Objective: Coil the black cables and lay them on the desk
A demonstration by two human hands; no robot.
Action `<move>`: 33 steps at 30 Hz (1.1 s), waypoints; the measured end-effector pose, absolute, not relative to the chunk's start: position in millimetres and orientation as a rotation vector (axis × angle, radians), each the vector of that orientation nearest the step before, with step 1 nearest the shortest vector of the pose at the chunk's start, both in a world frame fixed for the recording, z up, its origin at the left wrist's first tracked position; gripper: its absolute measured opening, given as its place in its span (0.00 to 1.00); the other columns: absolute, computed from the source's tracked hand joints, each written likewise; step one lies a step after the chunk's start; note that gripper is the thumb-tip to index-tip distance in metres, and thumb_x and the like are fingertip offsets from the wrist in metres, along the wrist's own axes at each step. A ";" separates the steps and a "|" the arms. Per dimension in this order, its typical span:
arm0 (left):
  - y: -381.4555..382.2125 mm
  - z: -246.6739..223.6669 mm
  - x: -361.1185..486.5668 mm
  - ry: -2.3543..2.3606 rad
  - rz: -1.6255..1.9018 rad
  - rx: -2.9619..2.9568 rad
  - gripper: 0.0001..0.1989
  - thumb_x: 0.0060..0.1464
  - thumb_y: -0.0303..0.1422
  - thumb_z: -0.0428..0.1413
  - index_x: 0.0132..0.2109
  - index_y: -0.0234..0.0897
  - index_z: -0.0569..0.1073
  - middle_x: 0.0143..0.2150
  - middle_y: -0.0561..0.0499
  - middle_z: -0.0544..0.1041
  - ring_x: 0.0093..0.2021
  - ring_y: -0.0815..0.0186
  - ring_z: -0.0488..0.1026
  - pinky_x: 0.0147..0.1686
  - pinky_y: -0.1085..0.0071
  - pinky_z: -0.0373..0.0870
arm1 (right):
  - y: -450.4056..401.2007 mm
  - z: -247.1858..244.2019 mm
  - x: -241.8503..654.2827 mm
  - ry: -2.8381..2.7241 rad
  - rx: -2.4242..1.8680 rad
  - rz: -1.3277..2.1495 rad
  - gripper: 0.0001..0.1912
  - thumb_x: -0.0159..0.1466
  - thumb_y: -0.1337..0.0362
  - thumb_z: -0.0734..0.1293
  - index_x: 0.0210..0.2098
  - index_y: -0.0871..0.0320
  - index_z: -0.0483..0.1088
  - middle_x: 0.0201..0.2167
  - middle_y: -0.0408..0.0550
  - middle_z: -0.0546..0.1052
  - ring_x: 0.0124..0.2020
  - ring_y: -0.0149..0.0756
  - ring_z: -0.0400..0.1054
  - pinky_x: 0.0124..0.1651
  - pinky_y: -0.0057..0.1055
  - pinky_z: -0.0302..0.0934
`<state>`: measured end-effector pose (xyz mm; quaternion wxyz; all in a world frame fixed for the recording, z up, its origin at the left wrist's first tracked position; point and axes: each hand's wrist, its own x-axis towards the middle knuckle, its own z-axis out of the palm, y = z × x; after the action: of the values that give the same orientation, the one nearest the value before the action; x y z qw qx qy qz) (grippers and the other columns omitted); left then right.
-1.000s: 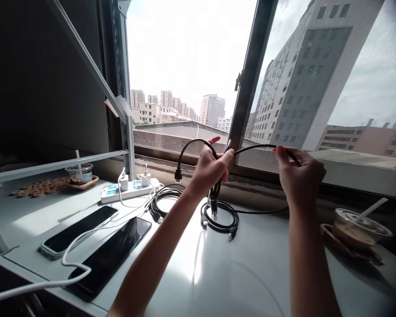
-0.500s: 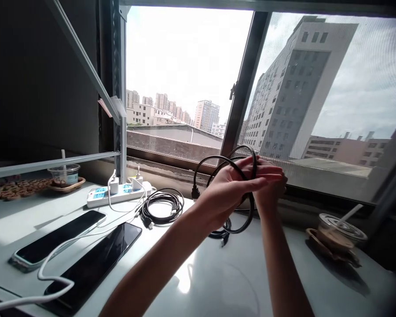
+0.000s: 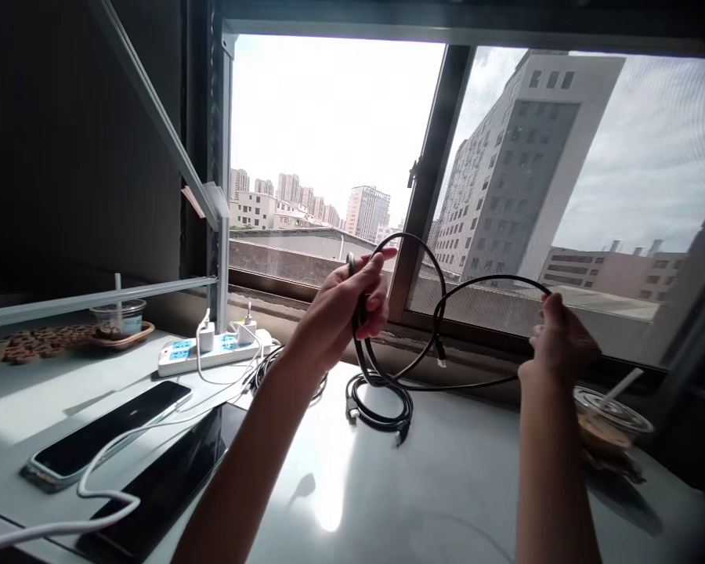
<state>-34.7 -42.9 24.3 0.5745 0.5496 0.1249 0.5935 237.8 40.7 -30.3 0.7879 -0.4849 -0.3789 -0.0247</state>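
Note:
A black cable (image 3: 440, 298) hangs in loose loops above the table, between my two hands. My left hand (image 3: 358, 301) is closed round the coiled part of it, with the index finger pointing out. Off to the right, my right hand (image 3: 561, 333) is closed on a stretch of the same cable, pulled out in a wide bend. A plug end (image 3: 441, 352) dangles between the hands. Below them, a coiled black cable (image 3: 381, 419) lies on the white table (image 3: 423, 478). Another black coil (image 3: 264, 372) is partly hidden behind my left forearm.
A white power strip (image 3: 211, 356) with chargers stands by the window. Two dark-screened devices, a phone (image 3: 114, 427) and a larger one (image 3: 164, 486), lie left with a white cord (image 3: 114, 497) across. Drink cups stand at far left (image 3: 117, 317) and right (image 3: 611, 419).
My hands have moved apart, the left one leftward and the right one to the right. The cable loops, bunched together before, are now spread between them.

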 end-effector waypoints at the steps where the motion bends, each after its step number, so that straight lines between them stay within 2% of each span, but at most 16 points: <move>1: -42.8 23.7 -34.4 0.294 1.383 1.297 0.11 0.63 0.30 0.47 0.49 0.32 0.70 0.16 0.61 0.57 0.11 0.79 0.56 0.10 0.84 0.50 | 39.3 -29.7 240.6 -0.766 -1.012 -0.012 0.35 0.58 0.41 0.59 0.50 0.63 0.70 0.33 0.51 0.70 0.22 0.31 0.52 0.23 0.30 0.45; 5: -30.8 16.5 -27.5 0.316 1.355 1.313 0.11 0.63 0.30 0.47 0.50 0.31 0.68 0.16 0.61 0.59 0.11 0.78 0.56 0.09 0.83 0.48 | 29.4 -21.9 233.7 -0.686 -0.819 0.103 0.26 0.53 0.45 0.65 0.41 0.60 0.71 0.26 0.43 0.61 0.21 0.26 0.43 0.22 0.28 0.36; 11: -25.4 13.2 -20.5 0.327 1.412 1.256 0.13 0.64 0.33 0.46 0.49 0.30 0.69 0.16 0.62 0.55 0.11 0.79 0.50 0.10 0.83 0.45 | 21.0 -13.1 216.1 -0.759 -0.646 0.208 0.20 0.49 0.50 0.69 0.34 0.58 0.68 0.24 0.39 0.56 0.20 0.23 0.41 0.23 0.28 0.33; 17: -28.8 10.5 -17.5 0.330 1.407 1.342 0.13 0.63 0.34 0.49 0.48 0.31 0.72 0.15 0.64 0.50 0.11 0.80 0.43 0.10 0.83 0.41 | 19.4 -12.2 190.1 -0.995 -0.642 0.157 0.17 0.52 0.51 0.70 0.30 0.59 0.70 0.21 0.39 0.61 0.20 0.24 0.48 0.23 0.28 0.42; 22: -23.1 8.4 -19.0 0.308 1.365 1.351 0.12 0.62 0.34 0.51 0.46 0.30 0.73 0.14 0.64 0.48 0.11 0.81 0.41 0.09 0.83 0.39 | 22.2 -16.0 158.1 -1.226 -0.656 -0.005 0.15 0.55 0.52 0.69 0.29 0.59 0.74 0.22 0.42 0.68 0.22 0.27 0.56 0.26 0.27 0.51; 28: -23.0 11.0 -21.2 0.331 1.328 1.372 0.15 0.63 0.36 0.49 0.48 0.32 0.74 0.13 0.64 0.47 0.11 0.81 0.41 0.10 0.81 0.37 | 22.0 -24.6 128.2 -1.408 -0.735 -0.182 0.11 0.59 0.57 0.68 0.30 0.59 0.77 0.26 0.43 0.72 0.26 0.27 0.61 0.26 0.25 0.53; 33: -20.1 11.1 -20.6 0.444 1.375 1.391 0.13 0.62 0.30 0.49 0.47 0.30 0.75 0.13 0.63 0.49 0.10 0.81 0.45 0.10 0.80 0.38 | 24.6 -24.1 132.5 -1.240 -0.732 -0.252 0.12 0.59 0.58 0.68 0.30 0.61 0.77 0.25 0.44 0.73 0.24 0.27 0.61 0.26 0.25 0.53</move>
<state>-20.6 -20.1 11.1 0.5379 0.5847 0.1868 0.5778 132.5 24.6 -24.1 0.7446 -0.3342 -0.5662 -0.1151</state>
